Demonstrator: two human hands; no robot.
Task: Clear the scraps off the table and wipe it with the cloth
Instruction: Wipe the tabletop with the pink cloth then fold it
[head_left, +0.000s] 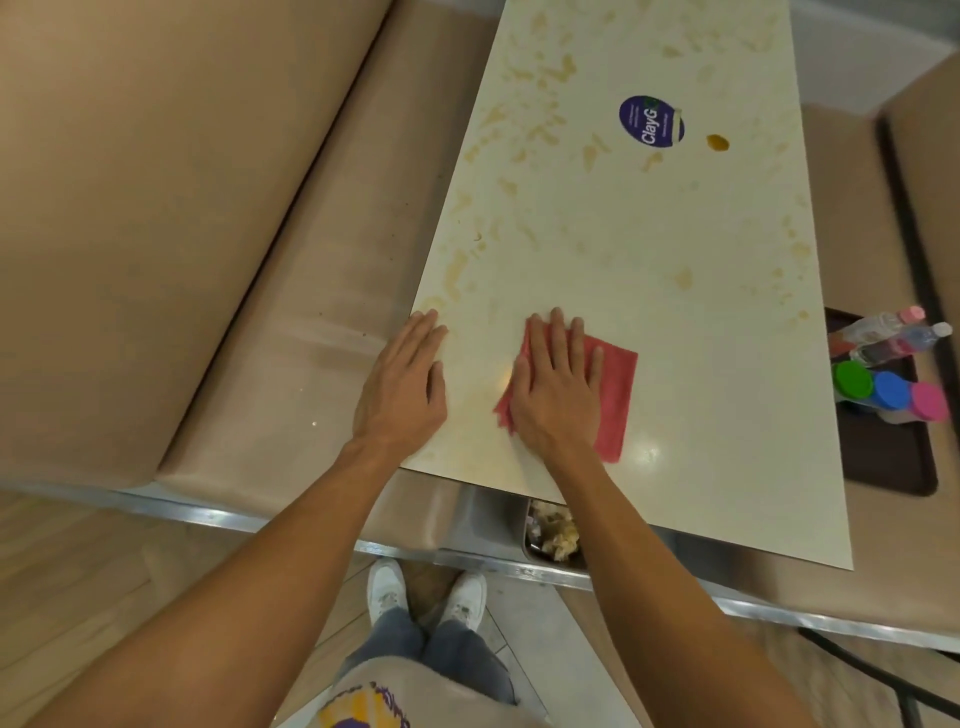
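Both hands flat, fingers straight. Our right hand (558, 384) presses down on the red cloth (618, 395), palm covering its left half, with the rest showing to the right of the knuckles. Our left hand (405, 384) holds nothing. It lies palm-down on the table (649, 249) at its left edge, just left of the cloth and not touching it; we read it as bracing.

Step in hand: wiping, by our read. A metal bin (535, 545) under the near edge, below our right wrist, already has scraps (558, 530) in it.

Surface around the hands looks fairly clean and glossy. Well ahead of our fingertips it's covered in yellowish smears (519, 140), densest ahead of the left hand. One brown-yellow blob (717, 142) sits far ahead of the right hand, just right of a round purple sticker (651, 122). Can't tell if it's a scrap or sauce.

Next move, probably: push the cloth forward into the smears under flat-palm pressure, in overlapping strokes. Pick the blob up in the cloth rather than drag it across.

Right of our right hand, off the table, a dark tray (893, 467) holds bottles and jars. Keep strokes short of that edge.
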